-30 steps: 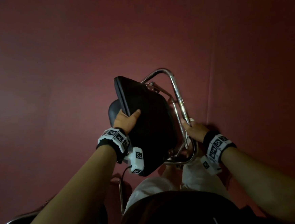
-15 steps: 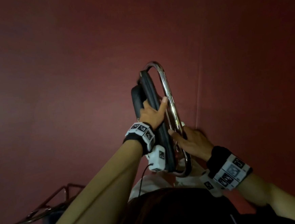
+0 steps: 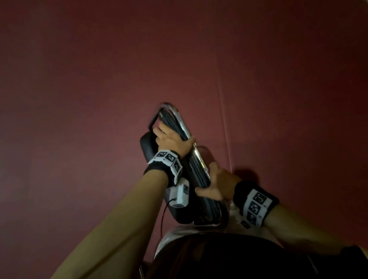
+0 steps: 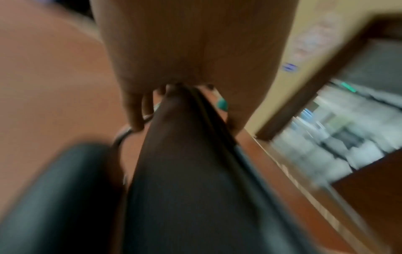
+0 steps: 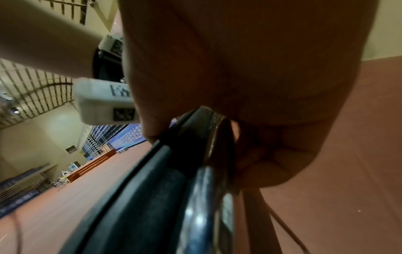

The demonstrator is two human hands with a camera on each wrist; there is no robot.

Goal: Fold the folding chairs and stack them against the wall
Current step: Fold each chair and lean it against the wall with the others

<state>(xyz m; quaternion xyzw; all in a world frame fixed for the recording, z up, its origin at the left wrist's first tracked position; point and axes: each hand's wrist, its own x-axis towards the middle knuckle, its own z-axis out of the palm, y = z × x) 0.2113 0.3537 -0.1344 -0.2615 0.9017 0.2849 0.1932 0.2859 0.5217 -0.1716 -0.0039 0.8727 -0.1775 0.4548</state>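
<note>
1. Left hand [image 3: 171, 140] is up high on the chair [image 3: 198, 173], fingers curled over the black seat edge, thumb pressed on the chrome tube [image 3: 185, 126].
2. The chair is folded flat, seat tight against the frame, held edge-on above the red floor [image 3: 66, 104] in front of the person.
3. Right hand [image 3: 217, 184] grasps the chair lower down, fingers wrapped round the chrome tube and seat edge; the right wrist view shows that clasp up close.
</note>
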